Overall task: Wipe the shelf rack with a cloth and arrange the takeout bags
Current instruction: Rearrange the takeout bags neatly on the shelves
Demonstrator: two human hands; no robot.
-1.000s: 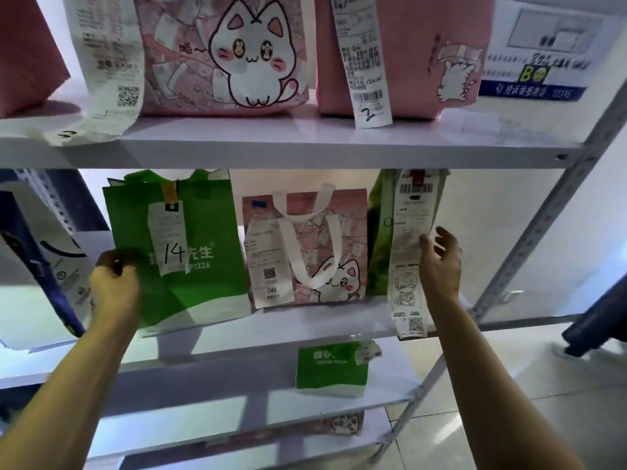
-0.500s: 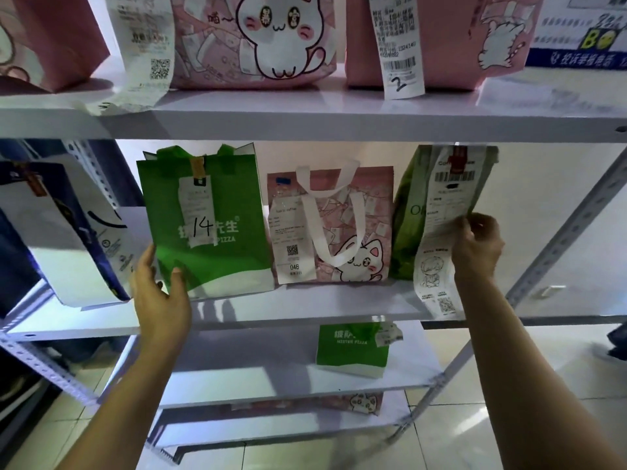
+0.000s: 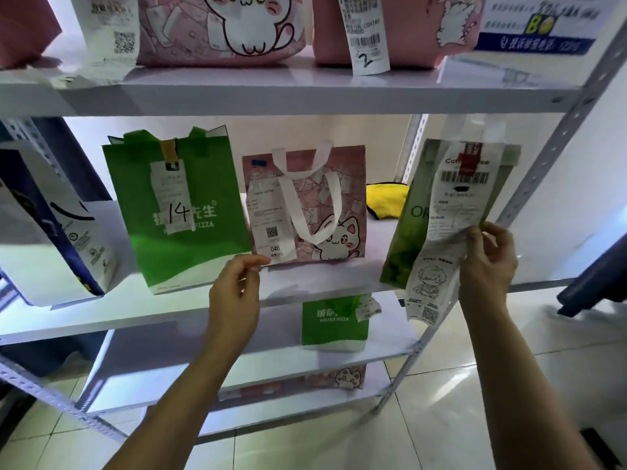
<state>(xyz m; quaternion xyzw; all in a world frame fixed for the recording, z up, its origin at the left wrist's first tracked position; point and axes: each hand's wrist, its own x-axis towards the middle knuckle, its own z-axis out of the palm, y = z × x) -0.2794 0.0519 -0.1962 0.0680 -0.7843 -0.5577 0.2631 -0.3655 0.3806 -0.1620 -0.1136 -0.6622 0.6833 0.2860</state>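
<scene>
Left hand (image 3: 234,293) has left green pizza bag (image 3: 179,208), now pinches lower-left corner of pink cat bag (image 3: 312,205) on middle shelf (image 3: 305,283). Right hand (image 3: 488,262) clenched on long receipt (image 3: 444,239) of tilted green bag (image 3: 407,232), well right. Cat bag directly above left grip, upright.

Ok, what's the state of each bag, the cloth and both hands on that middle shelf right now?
Green pizza bag: upright, untouched.
Pink cat bag: upright, left hand at its receipt corner.
Pale green bag: tilted at the shelf's right end.
Long receipt: pinched by right hand.
Yellow cloth: lying behind the bags, unheld.
</scene>
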